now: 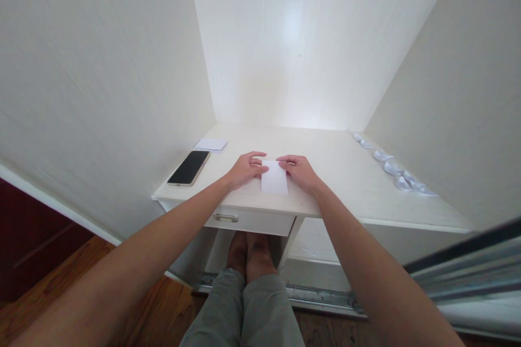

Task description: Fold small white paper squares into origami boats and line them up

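A small white sheet of paper (274, 180) lies near the front edge of the white shelf, between my two hands. My left hand (246, 169) grips its upper left edge, thumb on top and the index finger stretched out beyond. At the upper right corner, my right hand (300, 171) pinches the paper between thumb and fingers. The fingertips under the sheet are hidden.
A black-screened phone (189, 167) and a small stack of white paper (210, 144) lie at the left. Several folded white paper pieces (391, 167) line the right wall. Below the shelf front is a drawer (252, 220) with a metal handle (225, 218).
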Motion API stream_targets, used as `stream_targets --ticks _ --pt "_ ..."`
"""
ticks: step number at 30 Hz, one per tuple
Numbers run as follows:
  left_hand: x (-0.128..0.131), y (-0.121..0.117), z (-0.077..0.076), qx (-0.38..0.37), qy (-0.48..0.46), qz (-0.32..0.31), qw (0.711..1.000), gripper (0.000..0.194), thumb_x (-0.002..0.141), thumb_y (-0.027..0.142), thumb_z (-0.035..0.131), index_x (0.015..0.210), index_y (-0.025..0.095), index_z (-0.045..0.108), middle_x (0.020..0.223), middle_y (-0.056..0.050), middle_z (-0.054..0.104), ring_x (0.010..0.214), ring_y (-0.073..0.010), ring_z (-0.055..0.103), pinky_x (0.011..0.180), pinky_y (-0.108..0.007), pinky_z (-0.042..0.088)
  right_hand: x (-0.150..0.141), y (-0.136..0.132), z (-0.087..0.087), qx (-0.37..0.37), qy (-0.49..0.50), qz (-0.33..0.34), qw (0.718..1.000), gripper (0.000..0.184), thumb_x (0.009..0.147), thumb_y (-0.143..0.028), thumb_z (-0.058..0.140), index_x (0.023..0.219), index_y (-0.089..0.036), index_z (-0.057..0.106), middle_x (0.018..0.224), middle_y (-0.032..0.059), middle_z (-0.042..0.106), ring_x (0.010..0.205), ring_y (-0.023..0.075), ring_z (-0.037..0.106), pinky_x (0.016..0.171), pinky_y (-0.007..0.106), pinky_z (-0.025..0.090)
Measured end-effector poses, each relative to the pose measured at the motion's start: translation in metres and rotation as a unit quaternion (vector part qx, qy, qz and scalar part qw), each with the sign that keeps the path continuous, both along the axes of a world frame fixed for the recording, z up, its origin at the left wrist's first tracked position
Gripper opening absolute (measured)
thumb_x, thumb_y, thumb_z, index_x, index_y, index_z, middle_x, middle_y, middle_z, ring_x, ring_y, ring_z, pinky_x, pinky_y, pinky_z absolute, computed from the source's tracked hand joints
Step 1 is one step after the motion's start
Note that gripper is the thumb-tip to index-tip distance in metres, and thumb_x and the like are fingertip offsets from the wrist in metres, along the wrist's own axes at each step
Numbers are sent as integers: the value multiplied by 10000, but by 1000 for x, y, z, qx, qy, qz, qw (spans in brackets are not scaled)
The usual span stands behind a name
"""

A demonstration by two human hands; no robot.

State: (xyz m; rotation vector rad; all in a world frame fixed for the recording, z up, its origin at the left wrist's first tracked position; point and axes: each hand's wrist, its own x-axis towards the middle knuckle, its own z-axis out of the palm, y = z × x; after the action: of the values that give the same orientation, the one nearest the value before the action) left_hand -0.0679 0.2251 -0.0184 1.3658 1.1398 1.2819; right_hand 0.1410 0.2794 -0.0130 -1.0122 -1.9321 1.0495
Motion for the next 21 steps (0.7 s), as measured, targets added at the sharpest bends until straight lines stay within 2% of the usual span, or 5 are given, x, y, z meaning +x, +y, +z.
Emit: stream_targets --ticks 6,10,17,19,21 --pt "-5 36 -1 33 79 12 996 298 725 106 802 1018 135 760 700 16 673 596 -128 630 638 -283 554 -1 29 3 54 -68 -6 996 108 930 -248 728 981 -153 725 945 37 744 851 174 698 822 362 583" --pt "-12 50 -3 54 119 30 991 242 697 130 796 938 156 794 728 -20 726 694 -177 681 743 -335 590 1 46 1 87 -99 9 991 59 813 -165 758 865 -186 774 775 21 754 732 171 664 753 313 538" --pt "-18 36 -2 82 178 49 979 121 762 130 749 840 191 818 907 -55 785 786 -225 719 842 -403 609 5 38 -1 159 -105 43 981 91 840 -194 689 828 -233 770 838 25 747 744 176 645 726 309 513" --pt "-21 27 3 86 188 33 978 212 739 88 760 914 188 828 975 -68 788 845 -242 729 910 -428 600 5 33 2 181 -103 57 976 125 833 -160 677 804 -242 767 863 31 738 796 188 650 787 330 513" --pt "-24 16 8 88 171 -12 981 465 665 -6 771 1080 198 816 1071 -79 780 974 -272 734 1012 -449 571 5 29 4 193 -89 62 975 146 832 -143 667 801 -248 764 879 37 733 842 204 649 850 360 508"
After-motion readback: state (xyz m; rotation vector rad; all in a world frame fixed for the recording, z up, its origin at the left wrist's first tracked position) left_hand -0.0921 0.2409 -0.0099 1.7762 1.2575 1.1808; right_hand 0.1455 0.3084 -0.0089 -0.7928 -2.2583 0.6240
